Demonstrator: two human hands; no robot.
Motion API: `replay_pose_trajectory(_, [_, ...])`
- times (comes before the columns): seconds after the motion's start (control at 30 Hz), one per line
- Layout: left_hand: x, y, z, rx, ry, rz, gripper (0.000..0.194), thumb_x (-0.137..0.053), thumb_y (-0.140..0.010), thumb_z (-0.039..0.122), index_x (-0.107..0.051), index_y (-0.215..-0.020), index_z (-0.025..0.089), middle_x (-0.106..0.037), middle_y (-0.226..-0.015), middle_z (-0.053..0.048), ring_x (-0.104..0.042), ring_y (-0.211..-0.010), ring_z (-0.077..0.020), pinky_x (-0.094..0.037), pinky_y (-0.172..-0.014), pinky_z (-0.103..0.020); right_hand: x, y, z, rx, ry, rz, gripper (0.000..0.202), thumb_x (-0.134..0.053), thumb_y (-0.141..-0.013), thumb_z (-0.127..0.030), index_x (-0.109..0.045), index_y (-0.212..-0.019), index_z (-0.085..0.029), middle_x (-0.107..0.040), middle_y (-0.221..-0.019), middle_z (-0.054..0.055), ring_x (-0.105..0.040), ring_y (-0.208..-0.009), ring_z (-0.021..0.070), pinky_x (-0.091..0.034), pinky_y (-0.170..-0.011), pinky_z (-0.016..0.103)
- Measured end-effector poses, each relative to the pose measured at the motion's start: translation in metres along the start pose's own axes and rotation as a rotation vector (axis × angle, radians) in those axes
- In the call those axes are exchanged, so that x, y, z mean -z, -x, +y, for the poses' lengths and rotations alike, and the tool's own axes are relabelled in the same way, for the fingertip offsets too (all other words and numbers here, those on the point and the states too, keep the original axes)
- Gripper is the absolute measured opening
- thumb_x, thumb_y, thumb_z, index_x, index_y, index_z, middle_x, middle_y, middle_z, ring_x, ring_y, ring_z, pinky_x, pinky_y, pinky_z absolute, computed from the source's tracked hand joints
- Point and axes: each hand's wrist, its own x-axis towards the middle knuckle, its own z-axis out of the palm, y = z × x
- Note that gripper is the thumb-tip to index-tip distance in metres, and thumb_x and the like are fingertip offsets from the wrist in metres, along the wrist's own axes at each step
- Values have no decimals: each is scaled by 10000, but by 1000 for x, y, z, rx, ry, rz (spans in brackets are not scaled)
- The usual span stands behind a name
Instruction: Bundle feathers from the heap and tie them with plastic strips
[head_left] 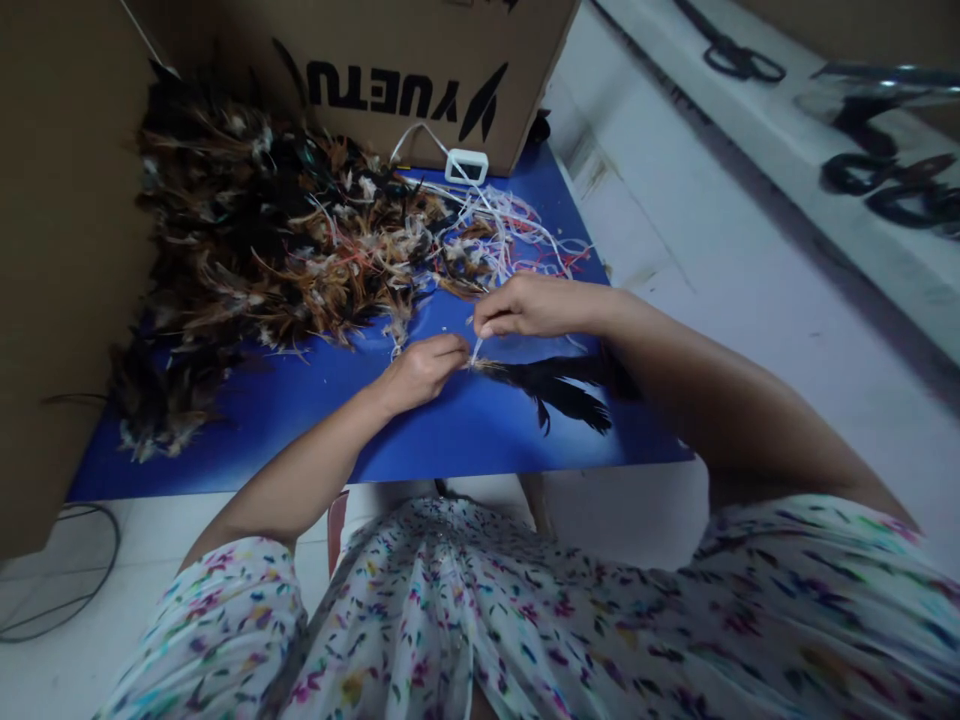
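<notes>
A bundle of black feathers (555, 386) lies over the blue table with its tips to the right. Its pale quill end is pinched in my left hand (426, 372), whose fingers are closed. Just above that end, my right hand (517, 308) is closed on a white strip (477, 348), which runs taut down to the quills. Beyond my hands spreads a large heap of brown and black feathers (277, 240). A tangle of white and pink strips (517, 225) lies beside the heap, past my right hand.
A cardboard box (390, 60) with upside-down lettering stands at the back, and another cardboard panel (67, 250) on the left. A small white device (466, 166) sits before the box. Scissors (742, 62) lie on the ledge at right, above the blue table (450, 445).
</notes>
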Motion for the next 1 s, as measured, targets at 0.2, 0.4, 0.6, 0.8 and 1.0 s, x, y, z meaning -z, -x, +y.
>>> replay_pose_trajectory(0.2, [1, -1, -4, -64, -15, 184, 261, -551, -976, 303, -718, -838, 157, -717, -896, -92, -666, -803, -141, -527, -736, -271, -27, 9, 37, -48, -541, 143, 394, -691, -772, -548, -682, -794, -154, -688, -773, 60, -591, -698, 153, -438, -629, 288])
replay_pose_trajectory(0.4, [-4, -1, -8, 193, 210, 272, 395, -597, -936, 481, -730, -752, 157, -686, -802, -47, -563, -582, -82, -484, -599, -246, -80, 8, 30, -120, -631, 370, 348, -670, -841, -508, -653, -766, -169, -597, -585, -16, -448, -493, 78, -352, -506, 243])
replay_pose_trajectory(0.6, [-10, 2, -20, 366, 278, 318, 427, -659, -865, 561, -739, -749, 158, -676, -795, -41, -552, -549, -82, -493, -573, -258, -115, -1, 23, -131, -802, 575, 350, -659, -837, -484, -651, -936, -149, -591, -526, -42, -421, -439, 73, -321, -474, 231])
replay_pose_trajectory(0.8, [-6, 1, -14, 337, 16, 314, 418, -595, -927, 496, -716, -703, 164, -668, -713, -31, -593, -613, -115, -504, -644, -269, -124, -3, 19, -109, -708, 701, 244, -598, -884, -390, -667, -926, -159, -580, -549, -48, -483, -473, 84, -368, -522, 236])
replay_pose_trajectory(1.0, [-6, 4, -11, 221, -338, 285, 296, -544, -968, 296, -686, -746, 162, -695, -801, -53, -645, -774, -143, -506, -742, -277, -129, 0, 14, -128, -254, 820, 208, -514, -977, -319, -676, -962, -190, -670, -670, -16, -588, -581, 113, -433, -608, 250])
